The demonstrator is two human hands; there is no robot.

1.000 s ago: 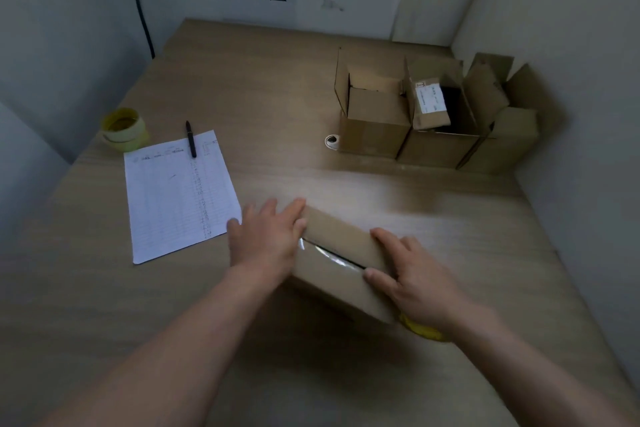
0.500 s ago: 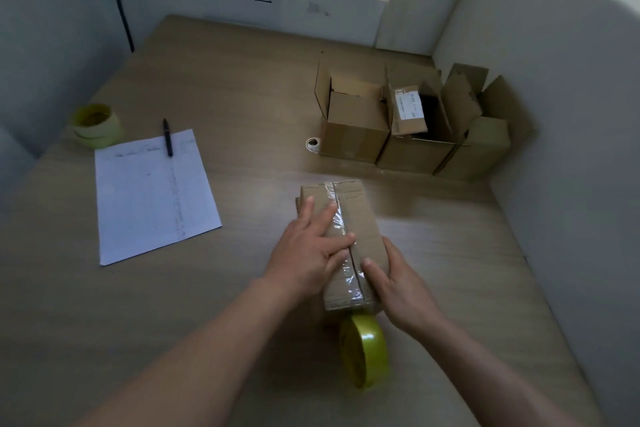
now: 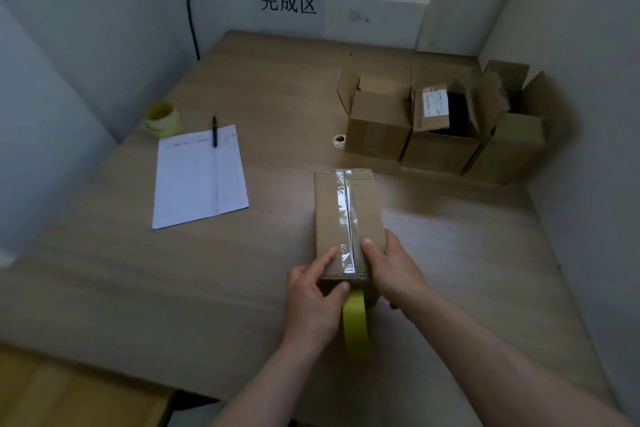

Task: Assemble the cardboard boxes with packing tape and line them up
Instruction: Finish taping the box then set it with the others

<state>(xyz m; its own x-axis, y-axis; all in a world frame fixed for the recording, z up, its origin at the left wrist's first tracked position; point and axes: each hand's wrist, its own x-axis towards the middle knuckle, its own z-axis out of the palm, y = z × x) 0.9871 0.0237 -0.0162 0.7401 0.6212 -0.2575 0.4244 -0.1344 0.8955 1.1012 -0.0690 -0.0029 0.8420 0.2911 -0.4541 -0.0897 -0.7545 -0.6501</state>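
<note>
A brown cardboard box [image 3: 334, 208] lies lengthwise on the wooden table [image 3: 104, 270], with clear tape along its top seam. My left hand [image 3: 313, 302] pinches the box's near end, thumb on the near face and a finger on top. My right hand [image 3: 389, 269] grips the near right corner, thumb on top beside the tape. A yellow tape roll [image 3: 355, 326] stands on edge right below the box, between my wrists.
Three open cardboard boxes [image 3: 377, 118] stand in a row at the back right against the wall. A paper sheet [image 3: 199, 180] with a black pen [image 3: 214, 131] lies to the left, and a second tape roll [image 3: 162, 120] behind it. A small white roll [image 3: 339, 140] sits by the leftmost box.
My left hand slid from the top of the box back to its near end. My right hand shifted onto the near right corner. The view pulled back.
</note>
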